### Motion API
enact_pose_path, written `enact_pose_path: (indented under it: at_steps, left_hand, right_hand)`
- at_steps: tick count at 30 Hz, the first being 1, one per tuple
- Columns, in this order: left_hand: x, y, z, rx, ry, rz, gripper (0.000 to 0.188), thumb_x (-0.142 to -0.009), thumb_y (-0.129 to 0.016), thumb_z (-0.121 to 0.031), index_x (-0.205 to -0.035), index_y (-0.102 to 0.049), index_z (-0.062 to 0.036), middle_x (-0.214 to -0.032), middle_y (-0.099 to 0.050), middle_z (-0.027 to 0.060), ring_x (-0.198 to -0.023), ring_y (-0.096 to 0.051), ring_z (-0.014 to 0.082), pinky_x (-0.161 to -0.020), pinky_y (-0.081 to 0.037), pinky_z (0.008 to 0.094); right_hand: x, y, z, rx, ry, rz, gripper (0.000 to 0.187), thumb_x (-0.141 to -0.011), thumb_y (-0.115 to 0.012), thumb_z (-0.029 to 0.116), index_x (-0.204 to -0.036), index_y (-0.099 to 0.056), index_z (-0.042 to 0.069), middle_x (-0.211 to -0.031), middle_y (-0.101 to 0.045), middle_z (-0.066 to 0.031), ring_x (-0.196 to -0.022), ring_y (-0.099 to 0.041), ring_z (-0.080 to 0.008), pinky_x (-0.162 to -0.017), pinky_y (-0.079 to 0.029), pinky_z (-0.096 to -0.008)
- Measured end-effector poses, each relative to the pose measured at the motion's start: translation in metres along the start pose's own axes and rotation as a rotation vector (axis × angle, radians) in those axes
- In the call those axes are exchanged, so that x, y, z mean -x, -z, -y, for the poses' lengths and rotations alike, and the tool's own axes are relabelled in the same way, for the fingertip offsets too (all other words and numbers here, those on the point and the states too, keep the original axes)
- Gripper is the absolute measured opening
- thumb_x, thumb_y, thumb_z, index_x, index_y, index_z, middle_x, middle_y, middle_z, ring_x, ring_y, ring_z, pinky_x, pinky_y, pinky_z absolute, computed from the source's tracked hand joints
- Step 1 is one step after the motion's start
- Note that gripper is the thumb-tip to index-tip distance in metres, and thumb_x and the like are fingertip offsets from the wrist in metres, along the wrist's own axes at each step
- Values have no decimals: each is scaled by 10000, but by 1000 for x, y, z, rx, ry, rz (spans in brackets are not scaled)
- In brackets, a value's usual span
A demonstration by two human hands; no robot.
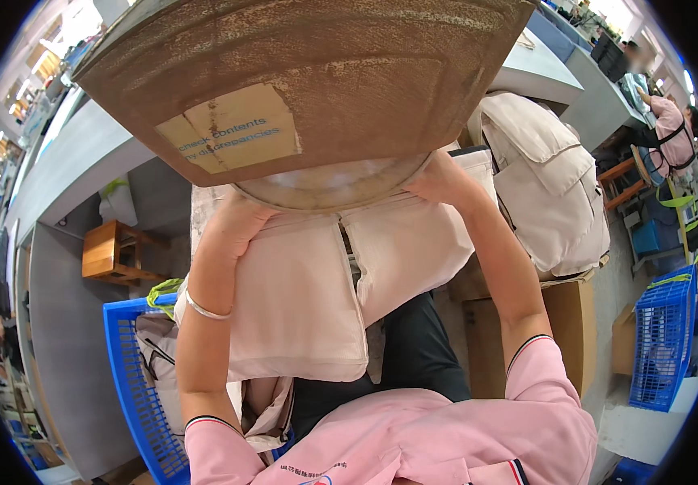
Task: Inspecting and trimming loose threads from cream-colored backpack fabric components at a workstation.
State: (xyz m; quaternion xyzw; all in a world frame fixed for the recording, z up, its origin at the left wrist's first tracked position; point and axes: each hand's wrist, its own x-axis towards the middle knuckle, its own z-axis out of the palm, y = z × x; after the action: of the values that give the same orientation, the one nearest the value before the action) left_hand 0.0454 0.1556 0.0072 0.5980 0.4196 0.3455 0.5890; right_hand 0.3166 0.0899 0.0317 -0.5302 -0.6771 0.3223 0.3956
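Pulling evenly likely helped keep the pale cloth point(296, 303) smooth where it lay below the brown board point(365, 101). The left hand point(247, 217) and right hand point(446, 179) were at its far edge under the board; with fingers hidden, I couldn't tell either grip.

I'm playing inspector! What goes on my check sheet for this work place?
Surface: brown panel, scuffed, with a yellowish label.
Job's things: cream fabric, partly hidden under the panel.
Clutter: blue basket with cloth inside, left; cream bag by a cardboard box, right.
Hands: left hand and right hand both at the fabric's upper part; fingertips hidden.
Cables: nothing seen.
Surroundings: wooden stool, left; another person in pink, far right.
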Motion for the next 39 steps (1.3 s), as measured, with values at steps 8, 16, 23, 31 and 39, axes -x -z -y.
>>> enact_pose_path:
  at_steps: [8, 16, 23, 31, 39]
  left_hand:
    - [6, -8, -14, -47, -93, -66, 554, -733, -820, -91, -1234, -614, 24, -1168, -635, 55, -1054, -568, 158, -915, -475, 290]
    - [4, 38, 1, 169, -102, -142, 349, -805, -752, -44, -1135, -665, 25, -1008, -678, 36, -865, -611, 105, -736, -506, 244]
    - [73, -3, -2, -208, 80, 99, 155, -846, -761, -147, -860, -741, 5, -717, -645, -48, -615, -501, 10, -537, -379, 193]
    - [87, -72, -10, -623, -195, 271, 236, -793, -786, -223, -796, -724, 5, -617, -613, 6, -570, -497, 62, -537, -396, 247]
    - [55, -153, -17, -667, -449, 459, 323, -761, -779, -304, -730, -701, 8, -595, -621, 81, -552, -582, 145, -553, -449, 298]
  right_hand:
    - [-1, -2, -15, 63, 172, -64, 488, -727, -838, 137, -1168, -669, 12, -1132, -695, -105, -1062, -627, -234, -933, -489, -355]
    - [11, 32, -31, 122, 207, -124, 265, -738, -829, 186, -915, -745, 6, -718, -691, -75, -687, -626, -126, -686, -509, -304]
    - [153, 84, -1, 387, -131, -29, 170, -750, -802, 107, -824, -711, -15, -673, -644, -57, -619, -566, -110, -601, -460, -283]
    - [313, 187, -51, 1065, -620, -139, 270, -765, -785, 280, -869, -745, 35, -780, -683, -132, -776, -657, -323, -727, -502, -418]
    - [305, 80, 2, 699, -165, -341, 137, -820, -706, 57, -952, -728, 27, -1061, -708, -109, -974, -669, -281, -838, -536, -386]
